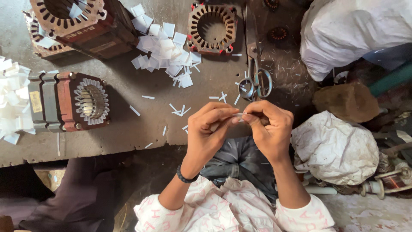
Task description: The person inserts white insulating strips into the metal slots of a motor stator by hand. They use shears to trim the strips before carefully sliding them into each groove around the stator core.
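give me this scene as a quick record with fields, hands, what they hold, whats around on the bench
left hand: left hand pinches one end of a small white paper strip
right hand: right hand pinches the other end of it
bench: grey worktop, scattered with thin white slivers
scissors: scissors lying just beyond the hands
paper: pile of white paper squares
motor parts: red stator with white slot liners at left; empty stator ring at top
right side: white sacks

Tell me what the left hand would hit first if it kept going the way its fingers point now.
The left hand points right, its fingertips on a small white strip. Straight on, it would meet the right hand, which pinches the strip's other end; the hands are nearly touching.
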